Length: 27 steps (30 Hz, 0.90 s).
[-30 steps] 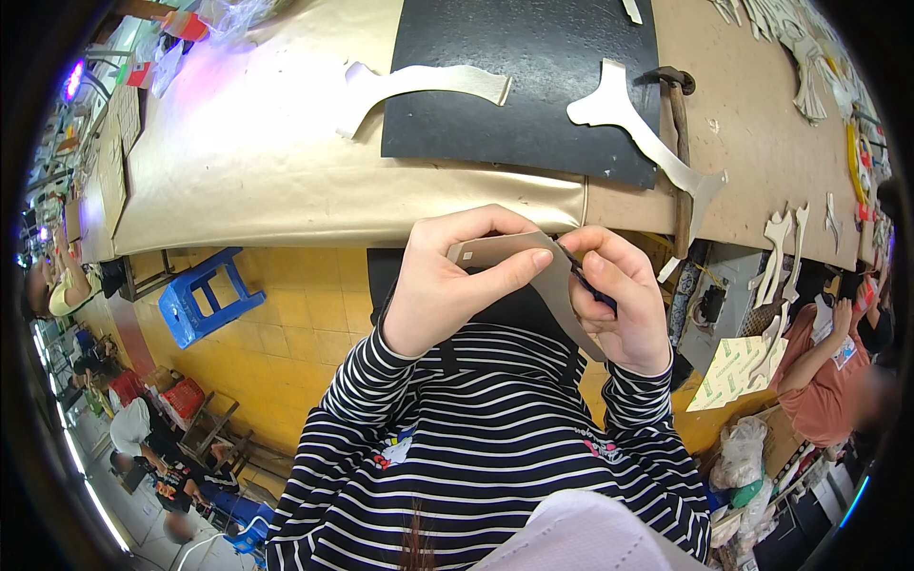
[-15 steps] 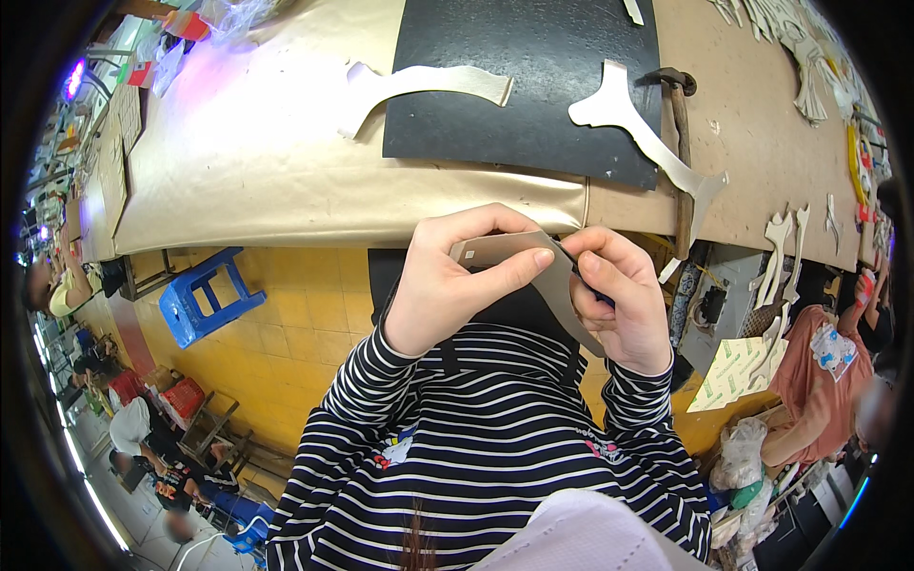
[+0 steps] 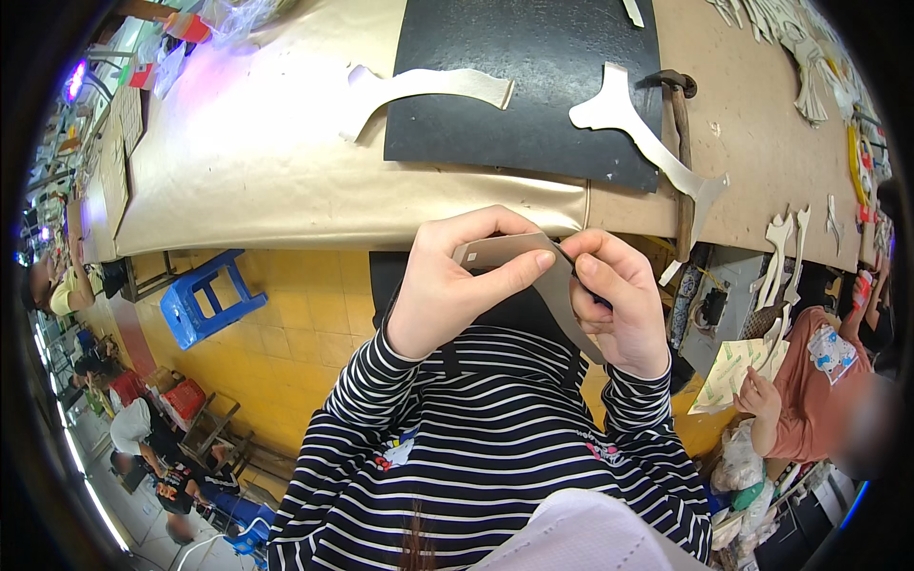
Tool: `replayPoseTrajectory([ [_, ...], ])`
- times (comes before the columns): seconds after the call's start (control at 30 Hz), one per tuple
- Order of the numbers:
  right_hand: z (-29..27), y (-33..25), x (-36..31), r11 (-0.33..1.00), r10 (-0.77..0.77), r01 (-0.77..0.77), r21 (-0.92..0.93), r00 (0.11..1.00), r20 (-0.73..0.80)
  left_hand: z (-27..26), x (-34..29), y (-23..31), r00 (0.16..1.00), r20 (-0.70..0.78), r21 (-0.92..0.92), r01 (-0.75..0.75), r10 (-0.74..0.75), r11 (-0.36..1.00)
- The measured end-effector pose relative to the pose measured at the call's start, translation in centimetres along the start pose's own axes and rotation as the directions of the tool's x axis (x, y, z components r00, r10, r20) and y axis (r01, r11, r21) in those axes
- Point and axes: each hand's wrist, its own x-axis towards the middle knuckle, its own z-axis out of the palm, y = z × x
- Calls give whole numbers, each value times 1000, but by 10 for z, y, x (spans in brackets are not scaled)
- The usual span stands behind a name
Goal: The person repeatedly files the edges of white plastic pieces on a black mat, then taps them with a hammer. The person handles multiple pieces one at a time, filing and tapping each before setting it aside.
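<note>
In front of my body, my left hand [image 3: 433, 300] grips a curved, flat beige-grey piece [image 3: 497, 249] like thin leather, thumb on top and fingers behind. The piece bends down to the right, passing beside my right hand [image 3: 624, 309]. That hand is closed around a slim dark tool [image 3: 568, 255], whose tip meets the piece's edge near my left thumb. My fingers hide most of the tool, so its kind cannot be told. Beyond my hands, two similar pale cut pieces lie on the table: one curved strip [image 3: 438, 82] and one forked piece [image 3: 619, 112].
A black mat [image 3: 524, 43] lies on the table, with a wooden-handled hammer [image 3: 682, 143] at its right edge. More pale pieces [image 3: 804, 67] lie far right. At right, a co-worker's hand [image 3: 759, 398] touches a printed sheet [image 3: 716, 381]. A blue stool [image 3: 181, 309] stands left.
My hands and the held piece stay almost where they were. At the right, the co-worker's hand has come up to the printed sheet and the pale strips over it.
</note>
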Motion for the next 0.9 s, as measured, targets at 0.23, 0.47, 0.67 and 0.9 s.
replayPoseTrajectory([
  [0.23, 2, 1, 0, 1000, 4, -4, 13, 1000, -15, 1, 0, 0, 1000, -8, -21, -7, 7, 1000],
  [0.47, 5, 1, 0, 1000, -9, 9, 10, 1000, -22, 2, -1, 1, 1000, -16, -3, -3, 3, 1000],
  [0.67, 6, 4, 1, 1000, -20, 20, 0, 998, -59, 3, -1, 0, 1000, -25, 29, -18, 19, 999],
  [0.9, 11, 4, -2, 1000, 5, -2, 30, 997, -75, 5, -5, 0, 999, -43, 9, 9, -8, 1000],
])
